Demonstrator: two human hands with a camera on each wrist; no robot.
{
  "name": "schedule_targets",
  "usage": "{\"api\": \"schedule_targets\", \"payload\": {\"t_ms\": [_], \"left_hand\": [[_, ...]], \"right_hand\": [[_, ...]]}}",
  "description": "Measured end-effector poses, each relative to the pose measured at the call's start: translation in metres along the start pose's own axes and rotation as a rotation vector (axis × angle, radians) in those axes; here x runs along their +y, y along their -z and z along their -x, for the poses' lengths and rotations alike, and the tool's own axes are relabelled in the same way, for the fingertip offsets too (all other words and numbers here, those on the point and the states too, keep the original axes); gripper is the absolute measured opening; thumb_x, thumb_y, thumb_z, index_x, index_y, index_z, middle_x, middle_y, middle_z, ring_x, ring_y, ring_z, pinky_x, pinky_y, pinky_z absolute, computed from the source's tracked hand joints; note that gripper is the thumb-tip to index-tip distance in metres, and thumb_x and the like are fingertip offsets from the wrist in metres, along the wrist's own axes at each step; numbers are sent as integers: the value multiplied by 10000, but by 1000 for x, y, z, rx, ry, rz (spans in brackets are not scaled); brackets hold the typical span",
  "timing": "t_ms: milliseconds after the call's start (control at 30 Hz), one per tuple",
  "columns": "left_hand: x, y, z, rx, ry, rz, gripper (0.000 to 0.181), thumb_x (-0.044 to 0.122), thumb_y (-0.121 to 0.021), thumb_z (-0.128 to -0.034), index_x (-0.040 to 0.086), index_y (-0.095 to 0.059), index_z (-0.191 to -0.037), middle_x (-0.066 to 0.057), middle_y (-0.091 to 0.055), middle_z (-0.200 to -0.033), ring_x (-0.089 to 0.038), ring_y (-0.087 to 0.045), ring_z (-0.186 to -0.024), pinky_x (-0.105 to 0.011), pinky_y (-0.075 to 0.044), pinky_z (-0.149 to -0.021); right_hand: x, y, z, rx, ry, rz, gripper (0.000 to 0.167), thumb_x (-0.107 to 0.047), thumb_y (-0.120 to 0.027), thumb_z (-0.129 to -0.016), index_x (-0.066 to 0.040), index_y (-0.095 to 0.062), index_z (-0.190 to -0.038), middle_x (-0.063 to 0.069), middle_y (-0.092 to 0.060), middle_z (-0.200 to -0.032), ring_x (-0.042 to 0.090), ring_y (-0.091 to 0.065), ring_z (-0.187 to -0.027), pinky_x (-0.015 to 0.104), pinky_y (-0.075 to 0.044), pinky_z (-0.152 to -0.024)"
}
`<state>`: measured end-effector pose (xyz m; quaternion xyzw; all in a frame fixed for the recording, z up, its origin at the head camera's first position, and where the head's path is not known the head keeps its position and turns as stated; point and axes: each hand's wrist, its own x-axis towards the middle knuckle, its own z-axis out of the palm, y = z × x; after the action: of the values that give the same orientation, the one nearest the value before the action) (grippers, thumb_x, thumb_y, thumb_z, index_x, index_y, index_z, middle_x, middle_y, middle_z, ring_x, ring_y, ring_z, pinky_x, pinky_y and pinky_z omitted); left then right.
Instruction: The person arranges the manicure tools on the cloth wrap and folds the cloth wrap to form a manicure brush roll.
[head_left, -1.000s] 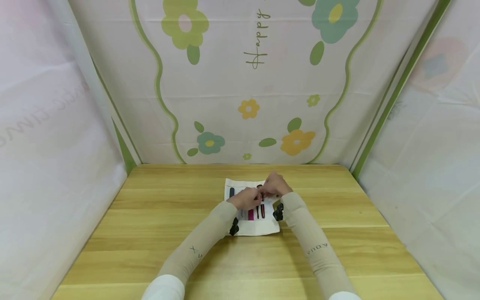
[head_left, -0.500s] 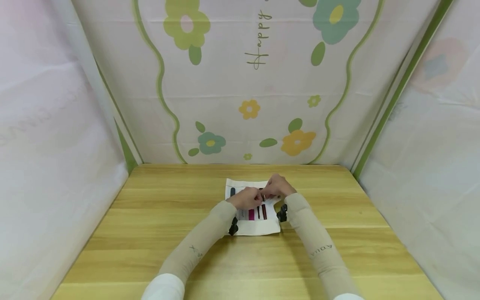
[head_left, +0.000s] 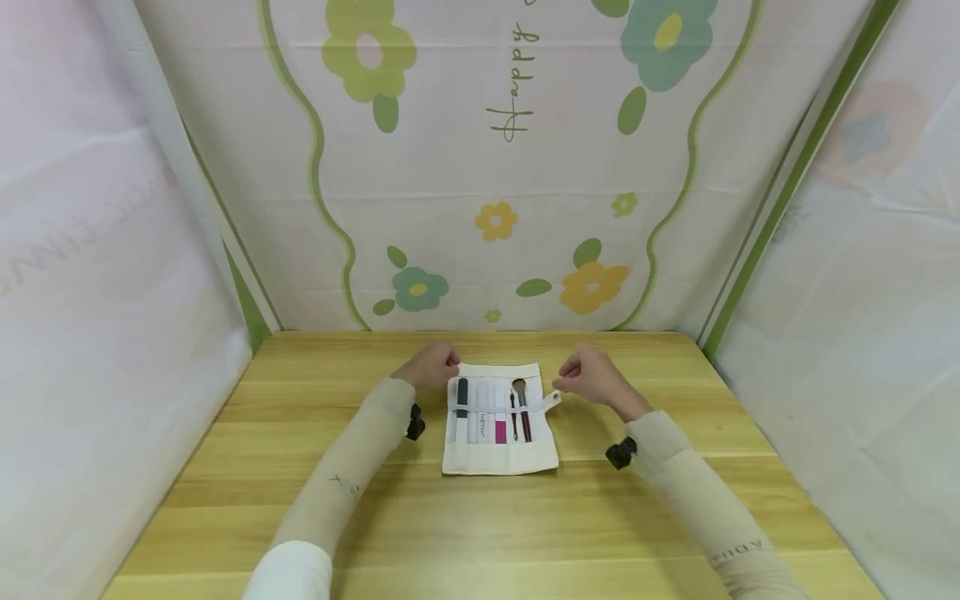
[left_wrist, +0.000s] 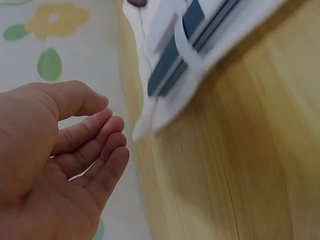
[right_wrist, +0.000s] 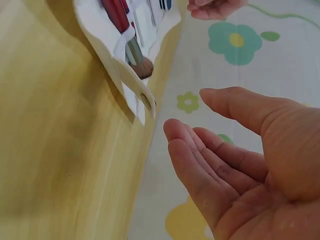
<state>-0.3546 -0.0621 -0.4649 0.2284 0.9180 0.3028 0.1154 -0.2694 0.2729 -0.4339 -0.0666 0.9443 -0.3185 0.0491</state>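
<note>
A white cloth roll-up pouch (head_left: 498, 461) lies unrolled on the table. An elastic strap (head_left: 480, 409) crosses its contents: a dark flat stick (head_left: 462, 392), a white piece with a magenta end (head_left: 500, 432), a thin dark-red tool (head_left: 514, 427) and a makeup brush (head_left: 520, 387). Beside the pouch's far left corner, my left hand (head_left: 433, 365) holds nothing; its fingers bend loosely in the left wrist view. My right hand (head_left: 596, 377) is just right of the snap tab (head_left: 552, 400), also holding nothing, thumb and fingers apart in the right wrist view.
The wooden table (head_left: 300, 433) extends around the pouch. A flowered cloth (head_left: 495, 167) hangs along its far edge, and pale cloth sides (head_left: 847, 333) rise at left and right. A small black wrist camera (head_left: 621, 452) sits on each forearm.
Both hands were together over the brush on the pouch's right half. They have moved apart, left hand to the left and right hand to the right, uncovering the pouch's contents and strap.
</note>
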Motion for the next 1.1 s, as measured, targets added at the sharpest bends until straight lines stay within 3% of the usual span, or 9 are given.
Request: {"api": "schedule_targets", "payload": {"t_ms": [100, 200, 300, 400, 533, 667, 933, 1100], "left_hand": [[-16, 6, -4, 9, 10, 9, 271, 59, -573, -1016, 92, -540, -749, 19, -469, -702, -130, -421, -636, -264, -389, -615], [-26, 8, -5, -8, 31, 33, 400, 59, -554, -1018, 120, -393, -657, 20, -331, -617, -137, -316, -573, -283, -317, -578], [-31, 7, -5, -1, 66, 43, 267, 85, -565, -1023, 86, -496, -765, -17, -467, -729, -167, -427, -676, -309, -396, -660], [-36, 3, -7, 18, 99, 47, 105, 118, -580, -1030, 23, -624, -1021, -102, -635, -1001, -215, -570, -902, -365, -509, -839], [-41, -4, -13, 21, 131, 96, 257, 155, -597, -1034, -23, -673, -1203, -176, -680, -1217, -275, -629, -1064, -433, -550, -969], [-43, -10, -20, 24, 154, 156, 304, 191, -614, -1034, -23, -678, -1239, -175, -680, -1243, -274, -632, -1068, -438, -554, -960], [-37, -25, -23, 118, 159, 195, 217, 210, -678, -1025, 3, -687, -1090, -133, -681, -1095, -236, -603, -955, -371, -539, -854], [-33, -29, -21, 187, 169, 224, 204, 153, -682, -1014, -11, -684, -1135, -144, -689, -1102, -240, -626, -974, -365, -553, -862]], "right_hand": [[7, -4, 18, -20, 1, -26, 264, -251, -799, -953, -23, -773, -1083, 106, -760, -1028, 204, -702, -885, 360, -596, -763], [12, -13, 36, -46, -20, -61, 235, -241, -798, -952, -39, -782, -1071, 74, -768, -987, 188, -703, -870, 343, -592, -754], [17, -23, 52, -73, -29, -82, 220, -235, -799, -949, -42, -787, -1053, 59, -770, -970, 175, -701, -854, 345, -593, -737], [19, -34, 64, -84, -8, -83, 207, -232, -815, -933, -43, -792, -1013, 49, -772, -949, 154, -697, -832, 334, -592, -715], [19, -45, 73, -127, 1, -122, 186, -236, -820, -928, -55, -795, -964, 39, -773, -878, 158, -692, -782, 313, -572, -676], [15, -51, 77, -185, -8, -175, 161, -238, -814, -931, -78, -797, -910, 45, -768, -797, 186, -684, -714, 304, -548, -620], [9, -57, 81, -213, -31, -214, 175, -218, -831, -913, -62, -781, -853, 66, -773, -762, 180, -727, -680, 318, -584, -625], [8, -60, 79, -205, -75, -275, 173, -178, -851, -888, -42, -759, -832, 76, -781, -774, 192, -745, -690, 326, -618, -646]]}}
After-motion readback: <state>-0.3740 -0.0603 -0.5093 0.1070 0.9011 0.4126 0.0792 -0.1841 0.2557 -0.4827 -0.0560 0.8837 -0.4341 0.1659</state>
